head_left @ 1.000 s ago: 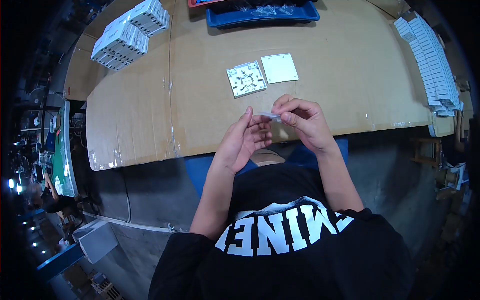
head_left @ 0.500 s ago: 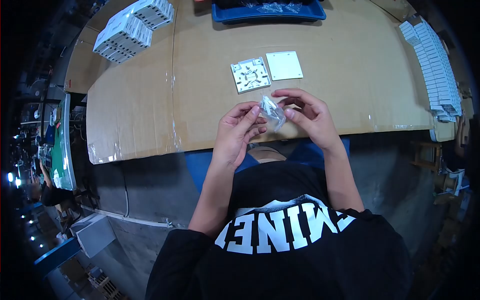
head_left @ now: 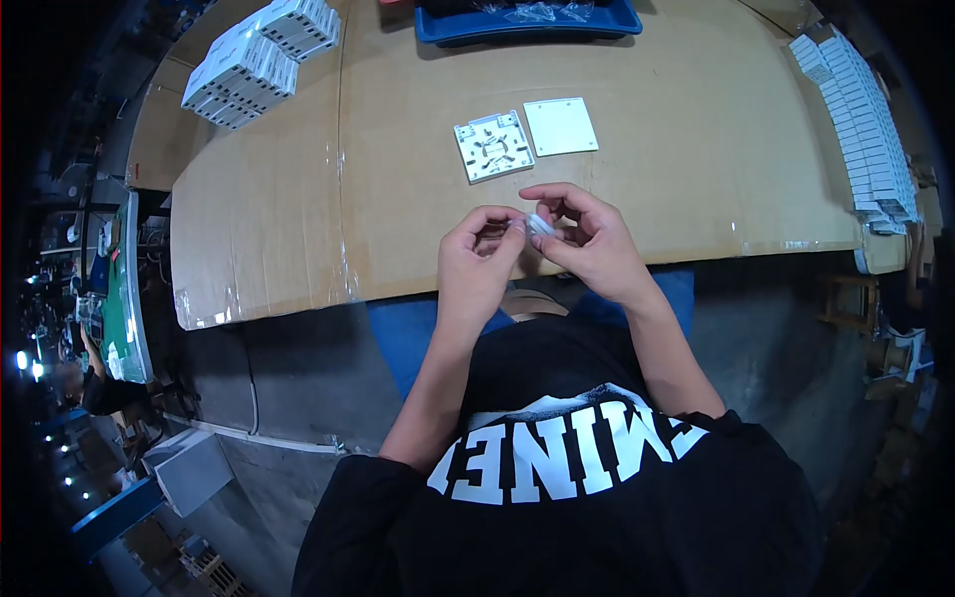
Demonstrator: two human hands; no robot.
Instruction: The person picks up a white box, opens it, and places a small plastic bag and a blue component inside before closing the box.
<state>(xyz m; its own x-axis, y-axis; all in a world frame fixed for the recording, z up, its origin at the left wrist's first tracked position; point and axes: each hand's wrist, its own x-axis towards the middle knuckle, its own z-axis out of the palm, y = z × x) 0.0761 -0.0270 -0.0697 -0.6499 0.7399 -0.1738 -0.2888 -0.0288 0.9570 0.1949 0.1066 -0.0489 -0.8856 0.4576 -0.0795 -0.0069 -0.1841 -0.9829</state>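
Between my two hands, above the table's near edge, is a small clear plastic bag (head_left: 540, 226) with white parts inside. My left hand (head_left: 481, 251) pinches its left side between thumb and fingers. From the right, my right hand (head_left: 589, 244) grips the bag with thumb and curled fingers, its index finger reaching over the top. The fingers hide much of the bag. Just beyond my hands lies an open white plastic box base (head_left: 493, 149) with clips and small fittings inside. A flat white square cover (head_left: 560, 126) rests beside it on the right.
A blue tray (head_left: 527, 36) with clear bags stands at the far edge of the cardboard-covered table (head_left: 398, 219). White boxes are stacked at the far left (head_left: 239, 75) and along the right edge (head_left: 863, 134). Another person (head_left: 107, 388) is at a green bench on the left.
My hands have come closer together, and the bag is now bunched up and more covered by my fingers. The box base and cover stay in place on the table.
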